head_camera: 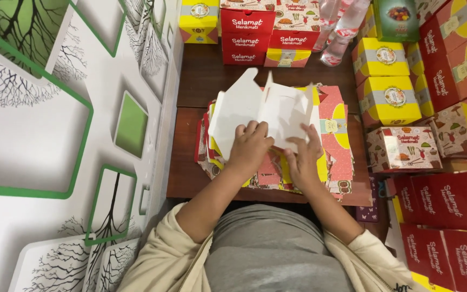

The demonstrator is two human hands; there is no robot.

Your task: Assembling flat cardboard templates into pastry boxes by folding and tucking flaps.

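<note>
A flat white cardboard box blank (pixel 260 111), inner side up with its flaps spread, lies on a pile of unfolded printed box blanks (pixel 337 141). My left hand (pixel 249 148) grips its near edge with the fingers curled over it. My right hand (pixel 305 159) presses and pinches the same blank's near right part. Both hands hold this one blank above a brown wooden table (pixel 187 162).
Folded red and yellow boxes (pixel 387 97) are stacked at the right and along the far edge (pixel 247 32). Clear plastic bottles (pixel 337 30) lie at the back. A white wall with green-framed tree panels (pixel 55 135) runs along the left.
</note>
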